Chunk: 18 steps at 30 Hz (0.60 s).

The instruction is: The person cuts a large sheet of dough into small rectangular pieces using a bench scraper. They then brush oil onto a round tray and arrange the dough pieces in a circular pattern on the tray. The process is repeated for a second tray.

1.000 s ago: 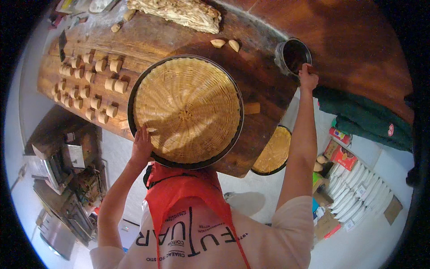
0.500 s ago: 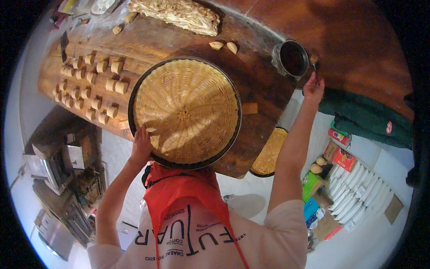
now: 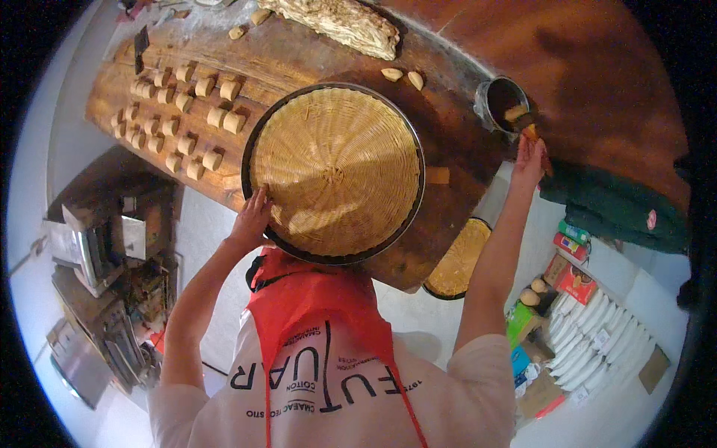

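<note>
My left hand [image 3: 254,214] grips the near left rim of a large round woven tray [image 3: 336,168] with a dark edge. The tray is bare and lies at the table's near edge, against my red apron. Out to the far right, my right hand [image 3: 531,158] is closed on a brush. Its light-brown head [image 3: 515,113] is over the rim of a round metal bowl [image 3: 493,104], dark inside. Whether the bristles touch the bowl's contents I cannot tell.
Rows of short dough pieces [image 3: 216,116] stand on the wooden table [image 3: 299,67], left of the tray. A long flaky dough slab [image 3: 343,24] and two small dough pieces [image 3: 403,77] lie beyond. Another round woven tray [image 3: 457,261] is below the table's right end. White sacks [image 3: 590,336] are stacked at right.
The brush has swung from the bowl's right side to over its rim. My left hand stays on the woven tray. The view has shifted slightly, so the table appears further right.
</note>
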Each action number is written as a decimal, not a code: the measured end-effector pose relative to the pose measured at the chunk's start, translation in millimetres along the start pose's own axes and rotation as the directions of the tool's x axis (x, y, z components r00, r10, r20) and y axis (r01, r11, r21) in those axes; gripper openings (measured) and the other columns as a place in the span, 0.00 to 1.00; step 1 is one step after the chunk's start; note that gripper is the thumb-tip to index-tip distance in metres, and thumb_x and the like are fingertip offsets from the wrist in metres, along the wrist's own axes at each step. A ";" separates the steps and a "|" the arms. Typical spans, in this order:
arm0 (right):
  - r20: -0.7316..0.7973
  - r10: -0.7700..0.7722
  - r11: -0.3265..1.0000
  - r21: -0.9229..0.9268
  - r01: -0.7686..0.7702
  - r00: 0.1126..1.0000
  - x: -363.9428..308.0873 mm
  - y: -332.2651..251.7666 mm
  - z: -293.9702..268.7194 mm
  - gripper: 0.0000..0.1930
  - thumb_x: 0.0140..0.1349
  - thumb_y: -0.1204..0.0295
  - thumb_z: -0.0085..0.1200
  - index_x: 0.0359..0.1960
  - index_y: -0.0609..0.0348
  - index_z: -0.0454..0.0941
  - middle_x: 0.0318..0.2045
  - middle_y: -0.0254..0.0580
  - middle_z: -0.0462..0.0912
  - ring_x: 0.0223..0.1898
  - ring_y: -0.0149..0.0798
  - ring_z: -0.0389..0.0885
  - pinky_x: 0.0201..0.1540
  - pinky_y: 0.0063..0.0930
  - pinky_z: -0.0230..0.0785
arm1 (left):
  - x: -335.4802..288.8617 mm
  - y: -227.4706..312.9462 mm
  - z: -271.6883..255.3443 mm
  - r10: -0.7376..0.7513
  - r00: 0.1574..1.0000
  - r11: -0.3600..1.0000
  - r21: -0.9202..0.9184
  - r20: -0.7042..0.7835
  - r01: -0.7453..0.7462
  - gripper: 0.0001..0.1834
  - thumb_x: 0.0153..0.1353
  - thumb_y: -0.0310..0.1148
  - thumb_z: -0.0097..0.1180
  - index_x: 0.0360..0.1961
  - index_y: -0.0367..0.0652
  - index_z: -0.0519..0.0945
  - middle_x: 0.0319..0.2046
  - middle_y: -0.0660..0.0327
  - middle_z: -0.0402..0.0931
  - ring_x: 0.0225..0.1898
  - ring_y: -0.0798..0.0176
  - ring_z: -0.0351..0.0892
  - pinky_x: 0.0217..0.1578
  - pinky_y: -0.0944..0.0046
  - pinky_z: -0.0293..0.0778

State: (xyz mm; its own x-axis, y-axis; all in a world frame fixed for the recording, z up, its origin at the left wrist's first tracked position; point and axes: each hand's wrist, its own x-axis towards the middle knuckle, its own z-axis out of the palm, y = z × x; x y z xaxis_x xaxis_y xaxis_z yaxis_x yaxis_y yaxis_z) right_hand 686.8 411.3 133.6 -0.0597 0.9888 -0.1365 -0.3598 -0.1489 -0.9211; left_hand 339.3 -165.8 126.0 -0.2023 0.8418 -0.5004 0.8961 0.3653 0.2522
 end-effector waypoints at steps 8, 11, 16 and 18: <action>0.513 0.694 0.521 -0.842 0.141 0.505 -266.5 -1.2 66.7 0.06 0.64 0.72 0.63 0.40 0.57 0.85 0.39 0.34 0.88 0.43 0.31 0.84 0.48 0.28 0.77 | -2.4 -10.9 12.1 0.089 0.994 0.994 0.064 -0.061 -0.085 0.65 0.31 0.55 0.80 0.68 0.33 0.63 0.75 0.39 0.45 0.73 0.37 0.52 0.72 0.46 0.55; 0.435 0.807 0.275 -0.875 0.398 0.398 -291.9 19.8 71.5 0.10 0.64 0.63 0.62 0.42 0.54 0.85 0.39 0.41 0.89 0.42 0.39 0.87 0.50 0.37 0.78 | -1.8 -13.6 15.6 0.098 0.992 0.995 0.026 -0.081 -0.096 0.65 0.32 0.58 0.79 0.68 0.32 0.63 0.74 0.41 0.47 0.73 0.40 0.52 0.72 0.47 0.54; 0.459 0.243 0.394 -0.852 0.345 0.854 -259.7 40.3 52.0 0.08 0.64 0.66 0.63 0.41 0.53 0.86 0.37 0.43 0.89 0.39 0.44 0.88 0.43 0.37 0.79 | -0.8 -16.1 29.7 0.132 0.973 0.961 0.266 -0.192 -0.078 0.64 0.35 0.65 0.70 0.68 0.32 0.65 0.73 0.40 0.52 0.73 0.42 0.53 0.72 0.49 0.53; 0.355 0.084 0.357 -0.883 0.304 0.931 -293.7 48.9 46.5 0.07 0.64 0.69 0.63 0.41 0.52 0.86 0.38 0.42 0.89 0.39 0.44 0.88 0.43 0.36 0.80 | -1.4 -16.8 35.1 0.087 0.992 0.994 0.067 -0.095 -0.081 0.56 0.44 0.62 0.65 0.68 0.33 0.66 0.73 0.40 0.52 0.73 0.42 0.54 0.72 0.50 0.54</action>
State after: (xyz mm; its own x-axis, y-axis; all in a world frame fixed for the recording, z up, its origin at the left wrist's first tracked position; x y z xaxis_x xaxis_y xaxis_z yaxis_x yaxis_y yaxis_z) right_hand 643.5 113.3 145.6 -0.4158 0.9064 -0.0749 0.6756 0.2527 -0.6927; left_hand 338.4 -187.1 93.4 -0.1599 0.9044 -0.3955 0.9339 0.2684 0.2362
